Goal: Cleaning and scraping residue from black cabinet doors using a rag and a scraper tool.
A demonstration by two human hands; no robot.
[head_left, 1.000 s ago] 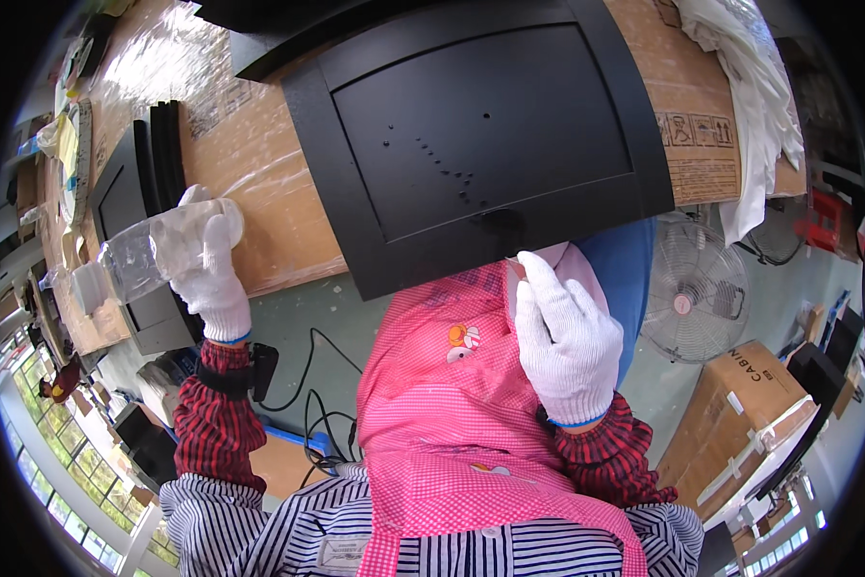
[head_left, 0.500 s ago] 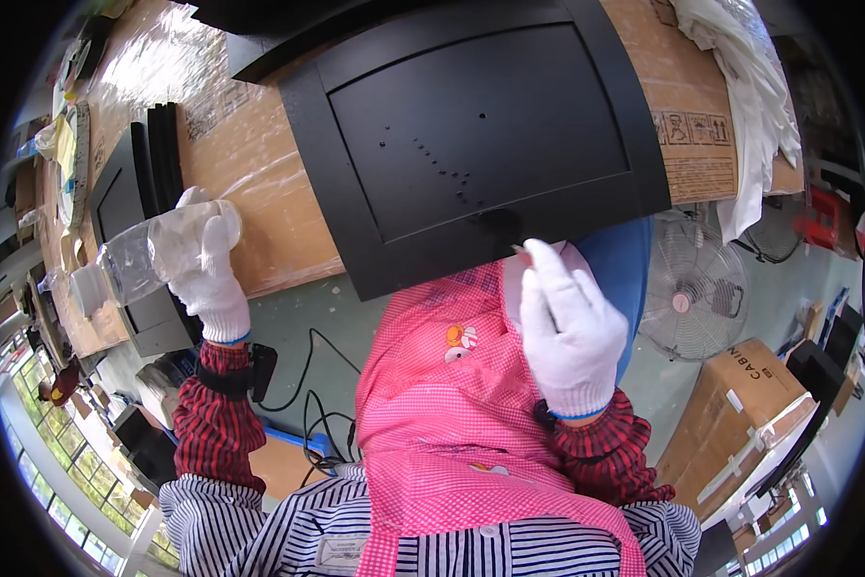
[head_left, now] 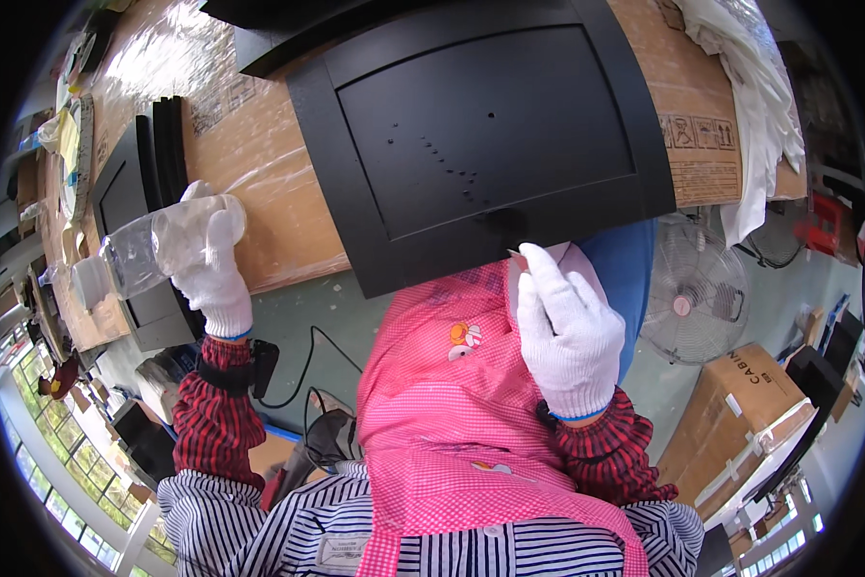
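A black framed panel (head_left: pixel 490 87) lies in front of me, its near edge sticking out over my pink checked apron. Several dark droplets (head_left: pixel 435 151) trail across its recessed middle, with a wet-looking patch near the front. My left hand (head_left: pixel 209 260), in a white knit glove, is wrapped round a clear plastic bottle (head_left: pixel 139 255). The bottle is tipped on its side, white cap (head_left: pixel 90 282) pointing left. My right hand (head_left: pixel 567 332), also gloved, is at the panel's near edge, pinching a small thin piece (head_left: pixel 517 256) whose kind I cannot make out.
Cardboard (head_left: pixel 259 183) wrapped in clear film lies under the panel. More black panels (head_left: pixel 129 202) stand at the left, and another (head_left: pixel 298 38) at the back. A white cloth (head_left: pixel 754 115) hangs at the right. A floor fan (head_left: pixel 692 288) and a carton (head_left: pixel 740 404) are lower right.
The whole view has shifted slightly, with both hands keeping nearly the same pose. A dark shape, perhaps a leg and shoe, has come into view on the floor left of my apron.
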